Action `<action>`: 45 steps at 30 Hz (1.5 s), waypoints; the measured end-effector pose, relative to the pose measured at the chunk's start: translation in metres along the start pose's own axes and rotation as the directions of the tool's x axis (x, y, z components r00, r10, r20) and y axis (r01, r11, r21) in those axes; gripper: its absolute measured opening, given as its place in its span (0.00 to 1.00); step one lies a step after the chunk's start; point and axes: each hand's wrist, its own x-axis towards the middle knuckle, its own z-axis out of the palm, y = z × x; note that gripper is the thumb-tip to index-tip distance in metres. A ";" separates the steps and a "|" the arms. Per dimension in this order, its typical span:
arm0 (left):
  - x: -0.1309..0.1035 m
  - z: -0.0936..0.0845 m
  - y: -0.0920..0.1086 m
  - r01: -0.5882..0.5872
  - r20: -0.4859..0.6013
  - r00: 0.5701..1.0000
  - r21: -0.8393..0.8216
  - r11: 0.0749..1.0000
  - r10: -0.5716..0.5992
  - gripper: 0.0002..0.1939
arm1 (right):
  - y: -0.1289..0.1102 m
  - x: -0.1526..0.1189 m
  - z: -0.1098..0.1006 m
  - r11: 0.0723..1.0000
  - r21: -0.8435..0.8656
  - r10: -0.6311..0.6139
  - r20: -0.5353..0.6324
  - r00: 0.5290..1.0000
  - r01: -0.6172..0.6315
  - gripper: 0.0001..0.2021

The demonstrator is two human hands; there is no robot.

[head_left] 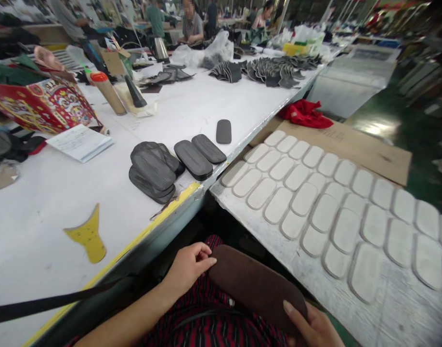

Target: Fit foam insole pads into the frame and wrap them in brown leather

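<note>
Across my lap I hold a long, dark brown panel with rounded ends. My left hand pinches its upper left end between thumb and fingers. At the lower right end, my right hand grips it, thumb on top and fingers hidden underneath. Piles of dark grey rounded pieces lie near the table corner, with smaller stacks beside them. To the right, rows of pale-faced rounded pieces cover a board, some overlapping.
A yellow template lies on the white table. Further back stand a red printed box and an orange-capped bottle. A red cloth rests on cardboard beyond the board. Other people work in the background.
</note>
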 end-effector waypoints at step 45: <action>0.008 -0.002 -0.018 0.152 0.023 0.987 0.154 0.976 -0.157 0.25 | 0.002 0.006 -0.033 0.952 -0.298 -0.096 -0.073 0.993 0.070 0.16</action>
